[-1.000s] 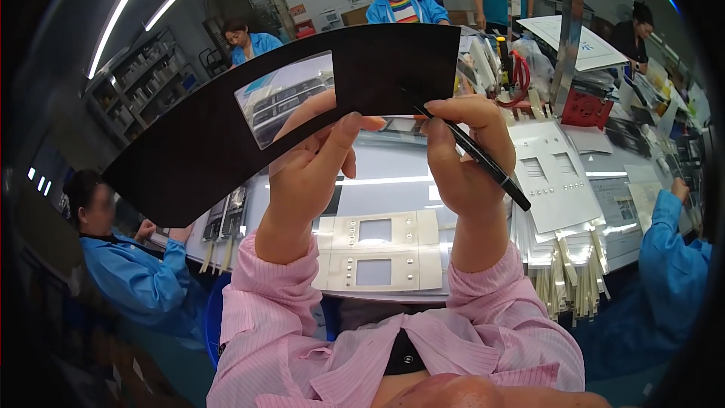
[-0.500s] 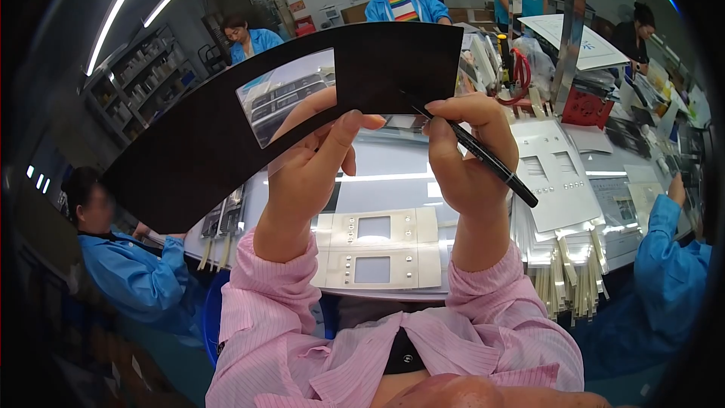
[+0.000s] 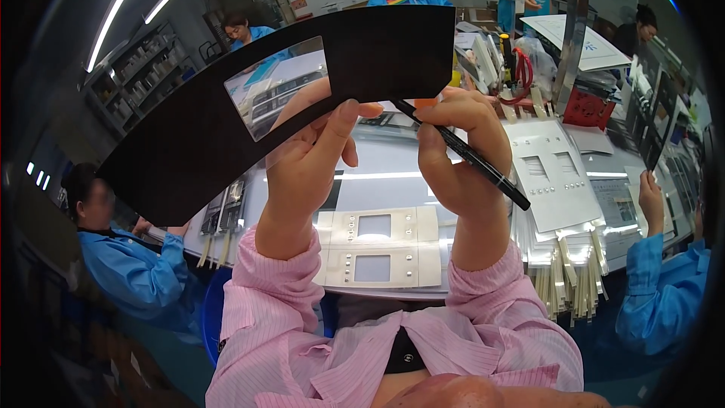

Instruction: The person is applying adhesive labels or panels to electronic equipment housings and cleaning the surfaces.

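Note:
A long black panel point(image 3: 389, 53) with a clear rectangular window point(image 3: 283, 91) is held up in front of me, tilted down to the left. My left hand point(image 3: 306, 170) grips its lower edge between thumb and fingers, some fingers showing through the window. In my right hand point(image 3: 464, 155) is a slim black pen point(image 3: 483, 166), pinched slantwise. Its upper tip meets the panel's lower edge, right of my left thumb; whether it touches, I cannot tell. Below my hands, a cream sheet point(image 3: 415, 258) with two square openings and small round clear spots lies on the white table.
To the right, white panels point(image 3: 544, 181) are stacked with pale strips hanging off the front edge. Behind them stand a red box point(image 3: 585, 107) and a metal post point(image 3: 572, 53). Dark strips point(image 3: 223, 211) lie at left. Co-workers sit around; one at right holds a dark panel point(image 3: 661, 125).
The black panel has risen slightly and shifted left. The pen's tip has gone from the panel's face to its lower edge. A co-worker's hand at right now raises a dark panel.

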Action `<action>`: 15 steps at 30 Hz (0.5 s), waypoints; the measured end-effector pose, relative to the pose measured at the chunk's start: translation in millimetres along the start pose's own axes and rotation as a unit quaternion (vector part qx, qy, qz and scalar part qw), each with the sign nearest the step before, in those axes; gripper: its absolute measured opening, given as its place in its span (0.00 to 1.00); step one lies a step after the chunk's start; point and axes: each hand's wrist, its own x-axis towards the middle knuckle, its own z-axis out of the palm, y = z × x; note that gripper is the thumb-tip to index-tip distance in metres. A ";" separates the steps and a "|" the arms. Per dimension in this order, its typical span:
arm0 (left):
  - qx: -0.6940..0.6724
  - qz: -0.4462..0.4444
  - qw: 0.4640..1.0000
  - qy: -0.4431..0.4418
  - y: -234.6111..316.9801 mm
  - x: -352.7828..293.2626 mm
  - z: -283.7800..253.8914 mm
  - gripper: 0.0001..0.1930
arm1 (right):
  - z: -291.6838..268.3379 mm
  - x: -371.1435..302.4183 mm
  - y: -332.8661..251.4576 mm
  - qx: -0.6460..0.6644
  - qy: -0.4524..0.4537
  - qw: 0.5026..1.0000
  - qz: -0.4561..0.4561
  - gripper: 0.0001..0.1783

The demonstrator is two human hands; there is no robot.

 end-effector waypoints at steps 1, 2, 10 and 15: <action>0.001 0.004 1.000 -0.001 -0.4 0.1 0.1 0.14 | -0.8 0.3 0.0 -0.002 -0.011 1.000 -0.006 0.12; 0.001 0.007 1.000 -0.003 -0.5 0.1 0.2 0.14 | -1.1 0.4 0.0 -0.004 -0.023 1.000 -0.013 0.12; 0.003 0.009 1.000 -0.003 0.3 0.6 1.1 0.15 | -0.4 0.0 1.1 -0.002 -0.006 1.000 0.001 0.11; -0.006 0.001 1.000 0.001 -0.6 0.0 1.1 0.15 | -1.1 -2.3 2.6 0.002 -0.008 1.000 -0.002 0.12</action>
